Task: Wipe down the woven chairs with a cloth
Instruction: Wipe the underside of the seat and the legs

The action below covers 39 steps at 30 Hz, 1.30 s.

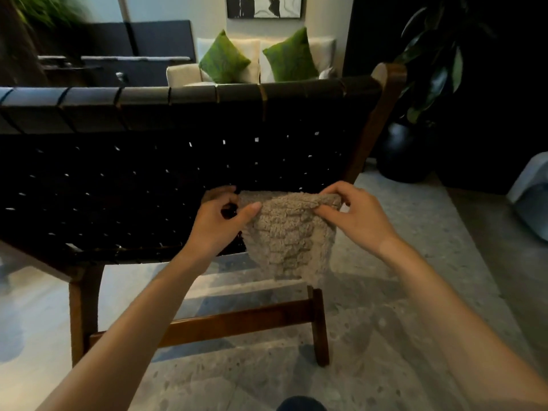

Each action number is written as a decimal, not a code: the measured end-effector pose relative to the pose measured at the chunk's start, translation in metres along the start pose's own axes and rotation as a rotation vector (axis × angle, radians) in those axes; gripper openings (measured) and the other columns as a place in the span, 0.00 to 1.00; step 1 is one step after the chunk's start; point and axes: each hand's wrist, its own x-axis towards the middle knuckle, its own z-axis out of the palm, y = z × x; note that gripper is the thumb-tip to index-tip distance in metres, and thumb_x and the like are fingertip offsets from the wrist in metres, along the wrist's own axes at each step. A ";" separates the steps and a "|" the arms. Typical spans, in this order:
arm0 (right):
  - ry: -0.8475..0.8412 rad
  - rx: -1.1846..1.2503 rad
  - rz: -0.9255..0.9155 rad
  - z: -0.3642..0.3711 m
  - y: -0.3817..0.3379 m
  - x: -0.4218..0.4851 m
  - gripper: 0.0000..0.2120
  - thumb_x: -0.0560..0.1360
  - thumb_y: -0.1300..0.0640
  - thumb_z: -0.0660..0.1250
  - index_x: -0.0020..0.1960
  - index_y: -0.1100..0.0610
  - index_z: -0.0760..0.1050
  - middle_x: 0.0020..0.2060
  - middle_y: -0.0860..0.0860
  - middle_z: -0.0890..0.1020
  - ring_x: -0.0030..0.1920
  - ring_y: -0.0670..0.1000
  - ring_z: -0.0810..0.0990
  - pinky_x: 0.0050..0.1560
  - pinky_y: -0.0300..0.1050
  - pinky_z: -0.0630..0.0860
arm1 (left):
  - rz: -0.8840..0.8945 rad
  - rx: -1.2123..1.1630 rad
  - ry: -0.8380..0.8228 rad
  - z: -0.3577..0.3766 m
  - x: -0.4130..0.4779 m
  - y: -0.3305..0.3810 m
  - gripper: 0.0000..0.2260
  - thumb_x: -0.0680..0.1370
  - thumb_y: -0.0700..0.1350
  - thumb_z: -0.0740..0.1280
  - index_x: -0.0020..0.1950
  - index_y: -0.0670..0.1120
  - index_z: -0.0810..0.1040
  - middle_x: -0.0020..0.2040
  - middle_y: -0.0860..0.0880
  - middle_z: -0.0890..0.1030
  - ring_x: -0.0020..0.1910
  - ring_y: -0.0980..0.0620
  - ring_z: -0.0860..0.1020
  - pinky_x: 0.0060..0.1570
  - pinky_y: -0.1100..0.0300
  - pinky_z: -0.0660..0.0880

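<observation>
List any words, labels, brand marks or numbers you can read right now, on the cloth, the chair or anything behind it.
No readable text anywhere in this view.
Cloth: no tag or label shows.
Woven chair: no brand mark or sticker on the straps or wooden frame.
Framed picture on the wall: abstract black and white shapes, no letters.

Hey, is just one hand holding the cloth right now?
No, the left hand and the right hand each pinch the cloth at its top edge, beside the woven chair.
</observation>
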 end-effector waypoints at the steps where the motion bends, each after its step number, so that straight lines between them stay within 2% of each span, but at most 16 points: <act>1: 0.009 0.039 0.002 -0.001 -0.001 0.003 0.07 0.74 0.59 0.70 0.50 0.50 0.76 0.43 0.40 0.79 0.44 0.33 0.76 0.43 0.27 0.70 | 0.002 -0.012 -0.040 -0.001 0.000 0.001 0.09 0.77 0.50 0.66 0.55 0.51 0.71 0.55 0.58 0.72 0.49 0.68 0.70 0.46 0.75 0.66; 2: 0.009 0.078 0.001 -0.001 -0.002 0.004 0.09 0.74 0.60 0.71 0.51 0.49 0.76 0.45 0.41 0.80 0.46 0.35 0.77 0.46 0.30 0.72 | -0.005 -0.041 -0.075 -0.001 -0.001 0.002 0.11 0.76 0.53 0.65 0.56 0.55 0.69 0.52 0.62 0.72 0.47 0.69 0.71 0.46 0.73 0.68; 4: 0.014 0.117 -0.027 0.000 -0.006 0.006 0.13 0.73 0.62 0.72 0.50 0.46 0.77 0.47 0.42 0.81 0.51 0.40 0.79 0.51 0.36 0.75 | 0.002 -0.056 -0.079 -0.002 -0.001 -0.002 0.18 0.70 0.58 0.66 0.56 0.55 0.67 0.48 0.59 0.72 0.44 0.65 0.74 0.45 0.69 0.73; 6: 0.026 0.135 -0.049 0.003 -0.011 0.006 0.16 0.71 0.65 0.73 0.50 0.46 0.77 0.49 0.43 0.81 0.51 0.43 0.80 0.53 0.40 0.78 | 0.087 0.023 -0.059 -0.002 -0.002 -0.007 0.31 0.64 0.60 0.70 0.62 0.51 0.63 0.57 0.54 0.69 0.55 0.61 0.72 0.53 0.73 0.70; 7: 0.018 0.173 -0.052 0.006 -0.014 0.004 0.17 0.70 0.66 0.73 0.50 0.47 0.77 0.50 0.44 0.80 0.50 0.44 0.81 0.52 0.41 0.79 | 0.127 0.039 -0.090 -0.001 -0.001 -0.011 0.40 0.61 0.61 0.71 0.68 0.48 0.60 0.63 0.55 0.65 0.63 0.61 0.67 0.58 0.76 0.66; 9: -0.034 0.309 -0.037 0.011 -0.021 0.001 0.19 0.69 0.69 0.73 0.52 0.50 0.75 0.55 0.47 0.79 0.47 0.48 0.83 0.49 0.41 0.80 | 0.158 0.037 -0.222 0.002 -0.003 -0.008 0.49 0.59 0.62 0.73 0.75 0.50 0.54 0.66 0.63 0.62 0.67 0.70 0.61 0.60 0.77 0.63; 13: -0.152 0.504 -0.005 0.016 -0.028 -0.003 0.22 0.69 0.72 0.72 0.55 0.53 0.70 0.57 0.52 0.79 0.48 0.51 0.83 0.51 0.47 0.81 | 0.117 0.082 -0.296 0.020 -0.011 -0.003 0.46 0.61 0.65 0.71 0.75 0.54 0.59 0.66 0.62 0.68 0.64 0.66 0.68 0.62 0.68 0.68; 17: -0.122 0.510 -0.002 0.017 -0.028 -0.004 0.26 0.69 0.69 0.73 0.61 0.53 0.71 0.57 0.51 0.79 0.47 0.50 0.83 0.50 0.44 0.80 | 0.092 0.081 -0.291 0.026 -0.012 0.000 0.25 0.71 0.55 0.71 0.66 0.51 0.70 0.50 0.67 0.70 0.46 0.75 0.71 0.45 0.78 0.70; 21: -0.172 0.118 -0.034 0.020 -0.020 -0.001 0.18 0.73 0.57 0.72 0.61 0.47 0.75 0.56 0.42 0.77 0.47 0.48 0.78 0.48 0.39 0.76 | 0.166 0.107 -0.270 0.015 -0.011 0.004 0.09 0.76 0.45 0.69 0.55 0.49 0.74 0.45 0.63 0.72 0.43 0.75 0.72 0.42 0.77 0.69; 25: -0.167 -0.101 0.000 0.021 -0.013 -0.002 0.05 0.76 0.50 0.67 0.51 0.48 0.76 0.50 0.46 0.75 0.54 0.45 0.68 0.49 0.28 0.65 | 0.149 0.214 0.000 0.007 -0.007 -0.004 0.13 0.72 0.50 0.72 0.54 0.50 0.76 0.49 0.55 0.74 0.46 0.63 0.72 0.46 0.77 0.68; 27: -0.034 0.095 0.094 0.017 -0.017 -0.005 0.03 0.78 0.52 0.64 0.47 0.50 0.73 0.44 0.49 0.76 0.49 0.43 0.75 0.43 0.29 0.70 | 0.200 0.336 0.168 -0.001 -0.006 -0.006 0.15 0.74 0.49 0.71 0.58 0.47 0.77 0.56 0.51 0.73 0.53 0.57 0.71 0.54 0.72 0.68; 29: 0.279 0.265 0.154 0.015 -0.021 -0.010 0.07 0.80 0.57 0.61 0.43 0.51 0.68 0.36 0.48 0.74 0.33 0.36 0.74 0.33 0.28 0.69 | 0.280 0.391 0.286 -0.009 -0.004 -0.004 0.17 0.75 0.44 0.70 0.63 0.45 0.76 0.63 0.45 0.72 0.63 0.48 0.70 0.63 0.65 0.64; 31: 0.616 0.278 0.130 0.018 -0.023 -0.015 0.10 0.80 0.60 0.60 0.42 0.50 0.65 0.33 0.47 0.69 0.28 0.37 0.70 0.29 0.29 0.65 | 0.364 0.475 0.318 -0.015 -0.003 -0.004 0.21 0.76 0.43 0.69 0.69 0.46 0.73 0.70 0.44 0.68 0.70 0.43 0.64 0.68 0.58 0.59; 33: 0.831 0.329 0.063 0.025 -0.028 -0.015 0.12 0.80 0.61 0.61 0.43 0.49 0.63 0.32 0.48 0.68 0.28 0.39 0.68 0.30 0.30 0.64 | 0.422 0.577 0.288 -0.015 -0.003 -0.006 0.25 0.76 0.42 0.68 0.72 0.47 0.69 0.74 0.45 0.63 0.74 0.42 0.57 0.71 0.50 0.58; 36: 0.957 0.402 -0.020 0.045 -0.032 0.000 0.11 0.80 0.61 0.61 0.46 0.49 0.62 0.36 0.50 0.68 0.32 0.43 0.69 0.33 0.35 0.66 | 0.391 0.662 0.213 -0.012 -0.003 -0.011 0.32 0.75 0.41 0.69 0.77 0.48 0.59 0.78 0.46 0.57 0.77 0.44 0.49 0.73 0.41 0.55; 39: 0.957 0.353 -0.078 0.066 -0.038 0.023 0.07 0.79 0.61 0.63 0.52 0.57 0.65 0.45 0.53 0.70 0.41 0.48 0.73 0.42 0.41 0.71 | 0.363 0.733 0.198 -0.015 -0.002 -0.018 0.36 0.75 0.41 0.69 0.78 0.48 0.54 0.79 0.48 0.50 0.77 0.46 0.42 0.73 0.41 0.49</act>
